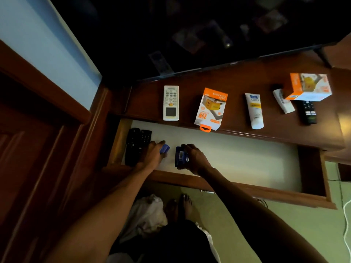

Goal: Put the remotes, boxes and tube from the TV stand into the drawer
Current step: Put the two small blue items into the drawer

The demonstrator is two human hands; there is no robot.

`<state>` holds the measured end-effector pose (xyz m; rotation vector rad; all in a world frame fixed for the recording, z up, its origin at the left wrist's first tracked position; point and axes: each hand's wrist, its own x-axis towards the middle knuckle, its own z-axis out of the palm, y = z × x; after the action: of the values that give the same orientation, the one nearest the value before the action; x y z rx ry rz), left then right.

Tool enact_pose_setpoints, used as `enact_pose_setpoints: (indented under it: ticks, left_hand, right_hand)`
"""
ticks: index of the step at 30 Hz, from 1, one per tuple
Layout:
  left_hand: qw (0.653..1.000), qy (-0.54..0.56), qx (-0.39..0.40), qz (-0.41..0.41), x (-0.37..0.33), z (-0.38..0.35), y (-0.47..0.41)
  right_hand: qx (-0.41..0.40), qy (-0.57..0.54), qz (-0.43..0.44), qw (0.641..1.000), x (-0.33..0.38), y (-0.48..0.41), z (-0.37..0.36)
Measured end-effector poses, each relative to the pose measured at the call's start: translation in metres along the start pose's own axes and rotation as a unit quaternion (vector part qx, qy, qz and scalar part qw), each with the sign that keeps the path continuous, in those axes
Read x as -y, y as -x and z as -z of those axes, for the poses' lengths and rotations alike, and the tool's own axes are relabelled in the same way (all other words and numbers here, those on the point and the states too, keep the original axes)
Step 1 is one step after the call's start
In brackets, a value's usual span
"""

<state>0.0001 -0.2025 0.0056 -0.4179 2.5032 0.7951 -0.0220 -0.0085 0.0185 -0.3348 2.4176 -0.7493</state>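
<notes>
Blue boxes sit gripped in my hands, small one in my left hand [152, 156], larger in my right hand [197, 160], low inside the drawer [237, 158]; light, stiff cardboard, best pinched by the sides.

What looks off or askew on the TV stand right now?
The orange charger box juts over the stand's front edge, its hang tab above the open drawer. At the far right, another orange box sits tilted, apparently propped on a small white item and the black remote. Nothing looks spilled or damaged.
</notes>
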Motion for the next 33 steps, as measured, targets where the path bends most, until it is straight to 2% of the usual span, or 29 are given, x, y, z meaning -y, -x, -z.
enact_pose_setpoints:
  ticks: [5, 11, 19, 30, 33]
  left_hand:
    - [1.000, -0.010, 0.020, -0.004, 0.011, -0.004, -0.006]
    - [0.976, -0.205, -0.007, -0.069, 0.018, 0.023, -0.001]
    - [0.949, -0.305, 0.014, -0.083, 0.026, 0.041, -0.002]
    - [0.949, -0.309, 0.005, -0.057, 0.033, 0.044, 0.008]
    - [0.953, -0.298, -0.005, -0.052, 0.035, 0.040, 0.009]
  right_hand:
    - [0.030, 0.001, -0.010, 0.999, 0.003, -0.017, -0.019]
    - [0.045, -0.014, -0.009, 0.999, 0.015, -0.025, -0.025]
    - [0.021, 0.003, 0.005, 1.000, 0.033, -0.030, -0.043]
    - [0.048, -0.018, -0.012, 0.999, 0.043, -0.040, -0.051]
    - [0.067, -0.005, 0.010, 0.998, 0.041, -0.037, -0.047]
